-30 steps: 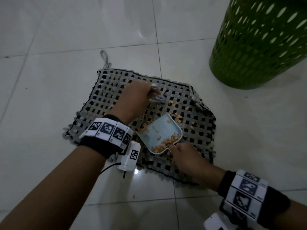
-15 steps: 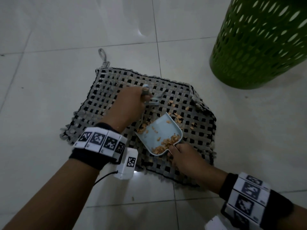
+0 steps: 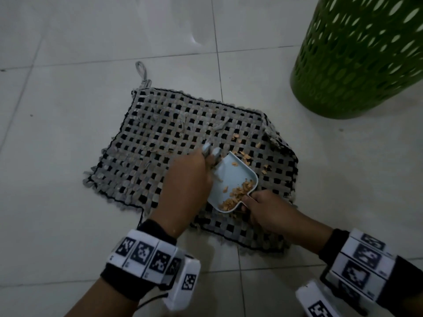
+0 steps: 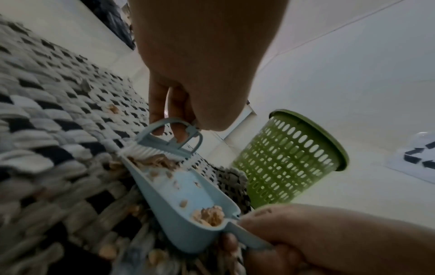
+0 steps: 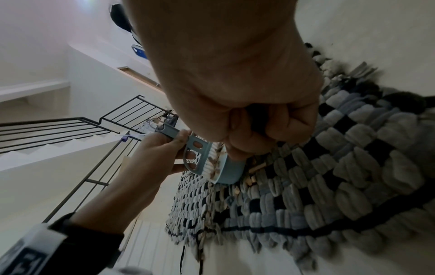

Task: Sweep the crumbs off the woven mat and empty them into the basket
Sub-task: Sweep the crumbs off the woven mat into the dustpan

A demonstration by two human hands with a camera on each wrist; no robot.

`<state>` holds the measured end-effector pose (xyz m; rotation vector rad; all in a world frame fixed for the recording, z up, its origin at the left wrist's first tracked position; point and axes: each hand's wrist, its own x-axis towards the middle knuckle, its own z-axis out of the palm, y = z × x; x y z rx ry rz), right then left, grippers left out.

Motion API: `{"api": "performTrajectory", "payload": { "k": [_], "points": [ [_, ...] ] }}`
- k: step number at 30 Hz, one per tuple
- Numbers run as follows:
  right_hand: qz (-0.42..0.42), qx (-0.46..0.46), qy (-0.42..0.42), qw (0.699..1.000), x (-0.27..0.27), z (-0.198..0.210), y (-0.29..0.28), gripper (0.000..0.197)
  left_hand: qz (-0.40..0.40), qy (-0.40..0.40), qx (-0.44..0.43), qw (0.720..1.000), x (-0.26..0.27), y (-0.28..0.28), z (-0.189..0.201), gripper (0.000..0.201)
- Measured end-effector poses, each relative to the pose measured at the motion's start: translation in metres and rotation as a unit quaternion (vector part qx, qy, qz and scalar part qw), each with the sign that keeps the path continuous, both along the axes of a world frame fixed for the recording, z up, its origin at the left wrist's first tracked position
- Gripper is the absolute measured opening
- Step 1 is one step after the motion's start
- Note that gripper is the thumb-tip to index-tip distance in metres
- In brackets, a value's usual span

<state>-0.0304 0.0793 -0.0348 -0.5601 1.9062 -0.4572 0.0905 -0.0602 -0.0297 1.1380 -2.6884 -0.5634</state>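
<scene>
Crumbs, mat and basket

The grey-and-black woven mat (image 3: 183, 143) lies flat on the floor, its hanging loop at the far left corner. Orange crumbs (image 3: 238, 195) are heaped at the near end of a pale blue dustpan (image 3: 231, 179) resting on the mat; a few lie scattered just beyond it. The green perforated basket (image 3: 357, 53) stands upright beyond the mat's far right corner.

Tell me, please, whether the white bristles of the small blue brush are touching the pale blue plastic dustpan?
Touching. In the left wrist view the brush bristles press against the dustpan mouth, among the crumbs.
</scene>
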Motion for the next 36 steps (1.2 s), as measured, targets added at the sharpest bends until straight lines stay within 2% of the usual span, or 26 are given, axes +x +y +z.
{"api": "performTrajectory", "payload": {
  "k": [2,6,9,13,15,19,24,26,29,31,34,36],
  "points": [
    [0.008,0.002,0.002,1.000,0.000,0.000,0.002,0.044,-0.004,0.001,0.005,1.000,0.001,0.010,0.002,0.039],
    [0.018,0.013,0.007,1.000,-0.002,0.001,0.004,0.042,0.037,0.050,0.001,0.998,-0.003,0.004,0.011,0.040],
    [0.023,0.013,0.006,1.000,-0.003,0.002,0.005,0.044,0.003,0.016,-0.011,1.000,-0.009,0.006,0.010,0.042],
    [0.021,0.017,0.003,1.000,-0.004,0.005,0.006,0.042,-0.035,0.010,0.005,0.999,-0.008,0.023,0.008,0.026],
    [0.021,0.019,0.009,1.000,-0.003,0.005,0.007,0.041,-0.025,0.034,0.035,0.999,-0.007,0.020,0.011,0.032],
    [0.026,0.019,0.022,0.999,0.000,0.007,0.009,0.041,-0.006,0.084,0.009,0.996,-0.007,0.004,0.016,0.045],
    [0.005,0.018,0.007,1.000,0.000,0.007,0.018,0.041,-0.022,0.033,0.000,0.999,-0.013,0.003,0.003,0.068],
    [-0.003,0.019,0.000,1.000,0.001,0.005,0.024,0.040,-0.037,0.026,-0.002,0.999,-0.012,0.011,-0.001,0.064],
    [-0.025,0.009,-0.010,1.000,0.006,0.001,0.031,0.039,-0.061,-0.002,0.018,0.998,-0.003,0.017,0.003,0.042],
    [-0.035,0.008,-0.013,0.999,0.009,-0.001,0.035,0.039,-0.050,0.016,0.049,0.997,0.000,0.009,0.009,0.039],
    [-0.043,-0.006,-0.013,0.999,0.013,-0.003,0.040,0.039,-0.026,0.064,0.026,0.997,-0.004,-0.003,0.016,0.036],
    [-0.045,-0.021,-0.002,0.999,0.015,-0.005,0.043,0.039,-0.037,0.054,0.010,0.998,-0.007,-0.003,0.014,0.036]
  ]
}}
